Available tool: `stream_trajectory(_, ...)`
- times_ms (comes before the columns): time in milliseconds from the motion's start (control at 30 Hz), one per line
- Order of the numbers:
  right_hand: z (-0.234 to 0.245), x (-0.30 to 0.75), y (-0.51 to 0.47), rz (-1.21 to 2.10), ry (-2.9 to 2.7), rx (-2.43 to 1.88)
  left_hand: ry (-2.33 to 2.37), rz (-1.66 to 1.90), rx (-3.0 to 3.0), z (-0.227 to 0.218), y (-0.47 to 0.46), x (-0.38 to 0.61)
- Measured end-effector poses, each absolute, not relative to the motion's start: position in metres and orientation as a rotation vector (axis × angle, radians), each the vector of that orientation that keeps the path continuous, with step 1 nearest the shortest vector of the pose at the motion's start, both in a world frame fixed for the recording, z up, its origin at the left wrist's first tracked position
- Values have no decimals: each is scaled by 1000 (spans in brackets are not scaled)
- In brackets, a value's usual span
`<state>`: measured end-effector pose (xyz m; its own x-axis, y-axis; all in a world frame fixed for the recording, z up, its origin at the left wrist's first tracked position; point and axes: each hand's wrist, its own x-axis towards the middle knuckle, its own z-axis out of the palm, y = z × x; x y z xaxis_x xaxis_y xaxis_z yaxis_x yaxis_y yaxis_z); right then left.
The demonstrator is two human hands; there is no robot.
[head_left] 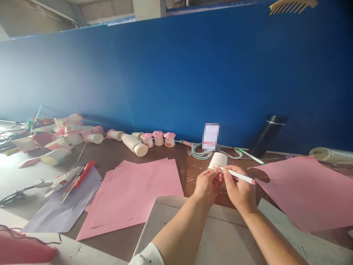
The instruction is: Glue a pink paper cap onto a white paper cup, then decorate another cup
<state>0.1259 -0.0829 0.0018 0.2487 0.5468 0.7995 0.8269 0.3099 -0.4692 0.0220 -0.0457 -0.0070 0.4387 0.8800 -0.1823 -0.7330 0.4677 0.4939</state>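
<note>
My left hand (206, 184) is closed around a small white paper cup (218, 159), held on its side above the brown table. My right hand (240, 188) pinches a white pen with a pink end (239, 176), its tip touching the cup near my left fingers. Both hands hover over the far edge of a white cardboard tray (154, 224). The part of the cup inside my left hand is hidden.
Pink paper sheets (138, 195) lie left of the tray and another pink sheet (306, 191) lies to the right. Paper cups with pink tops (158, 138) line the blue wall. A glue gun (57, 181), red-handled tools (79, 176), a dark flask (267, 136) and cables are nearby.
</note>
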Motion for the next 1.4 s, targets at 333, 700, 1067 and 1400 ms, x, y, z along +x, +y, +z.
stream_trajectory(333,3,125,-83,-357,-1440,-1338,414,1033,386,-10,-44,22)
stream_trajectory(700,5,120,-83,-364,-1436,-1338,382,1062,400,-16,-42,25)
stream_trajectory(1067,4,122,-83,-375,-1423,-1362,394,1062,405,-13,-43,25)
stream_trajectory(1400,7,120,-85,-339,-1439,-1342,392,1069,416,-14,-43,26)
